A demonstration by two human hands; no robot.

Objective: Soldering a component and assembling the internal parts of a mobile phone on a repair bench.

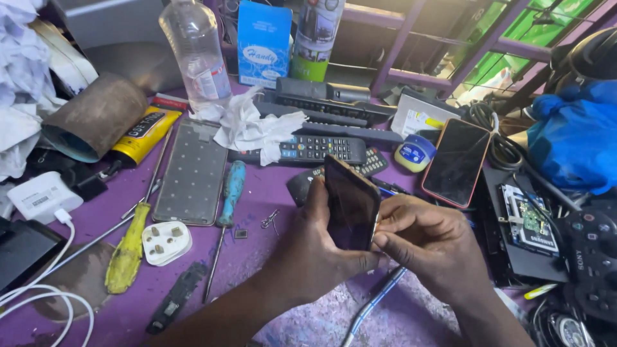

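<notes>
- Nearest the camera, the left hand (315,247) is closed around a dark smartphone (350,204), held upright on edge above the purple table (257,257); the palm backs it and the fingers wrap its lower end.
- The right hand (427,241) is pinched shut at the phone's right edge, thumb and forefinger pressed to the seam. A thin pale sliver shows there; whether it is a tool or the phone's rim I cannot tell.
- The phone looks light, stiff and thin, with a glossy glass face that is likely slippery and fragile. It is best taken by its long edges rather than pressed on the glass.
- A blue-and-silver rod (376,302) lies on the table under the wrists.
- Left of the hands lie a teal-handled screwdriver (228,196), a yellow-handled screwdriver (128,247), a white plug (166,243) and a bare phone back panel (193,173).
- Just beyond the phone sit a black remote control (308,149) and crumpled tissue (254,125); to the right a second phone in a red case (457,162) lies face up beside a small blue-lidded jar (415,153).
- Farthest back stand a clear plastic bottle (196,54) and a blue box (263,42).
</notes>
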